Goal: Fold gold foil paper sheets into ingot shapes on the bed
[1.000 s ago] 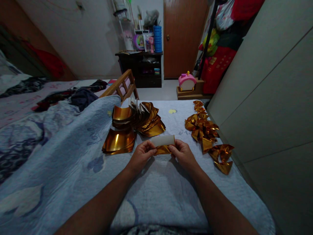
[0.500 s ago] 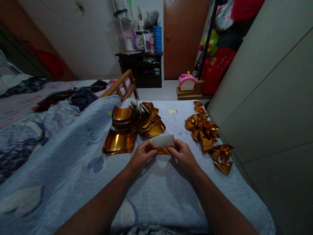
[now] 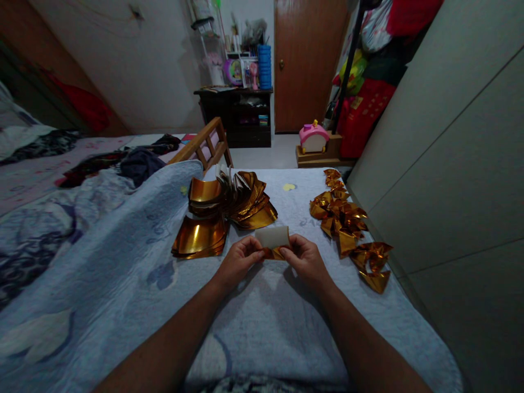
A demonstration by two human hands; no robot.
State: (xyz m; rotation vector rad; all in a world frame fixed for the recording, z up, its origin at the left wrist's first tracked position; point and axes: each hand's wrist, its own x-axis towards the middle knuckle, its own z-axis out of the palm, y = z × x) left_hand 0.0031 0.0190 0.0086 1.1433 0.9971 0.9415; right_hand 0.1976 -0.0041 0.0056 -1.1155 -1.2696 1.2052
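A gold foil paper (image 3: 273, 237) with a pale back is held between my two hands, its lower edge folded over so a gold strip faces me. My left hand (image 3: 241, 259) pinches its left end between thumb and fingers. At the right end, my right hand (image 3: 305, 257) grips it the same way, thumb on the gold fold. Beyond my left hand lie fanned stacks of gold foil sheets (image 3: 200, 236). To the right of my right hand is a row of folded gold foil pieces (image 3: 343, 218).
A blue patterned blanket (image 3: 270, 327) covers the bed under my hands. A wooden bed rail (image 3: 200, 142) stands at the far left, and a pale cabinet wall (image 3: 458, 180) runs along the right edge. Past the bed are a dark shelf (image 3: 237, 120) and a pink toy (image 3: 313, 136).
My hands have drawn slightly closer together, and the paper's right end has shifted a little left and curled. The stacks and folded pieces stay put.
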